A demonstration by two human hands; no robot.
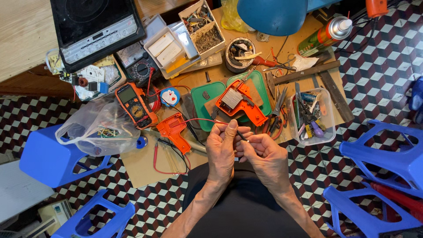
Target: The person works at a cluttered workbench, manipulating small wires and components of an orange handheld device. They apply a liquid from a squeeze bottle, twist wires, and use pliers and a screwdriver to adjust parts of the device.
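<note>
Checkered floor tiles show all around a low brown board [145,169] full of tools. Both hands meet at 6 o'clock. My left hand [221,152] pinches a thin red wire [200,120]. My right hand [264,154] is curled, pinching a small dark stick [242,136]. I think it helps to keep the tips close and steady. At 1 o'clock lies a green and red spray can [324,36]. At 10 o'clock sits a clear bag [99,128]. An open orange tool [240,102] lies at 12 o'clock.

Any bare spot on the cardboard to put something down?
Bare cardboard shows only at the near-left corner, below the plastic bag and left of the red lead. Everything from the multimeter to the clear tub is packed.
</note>
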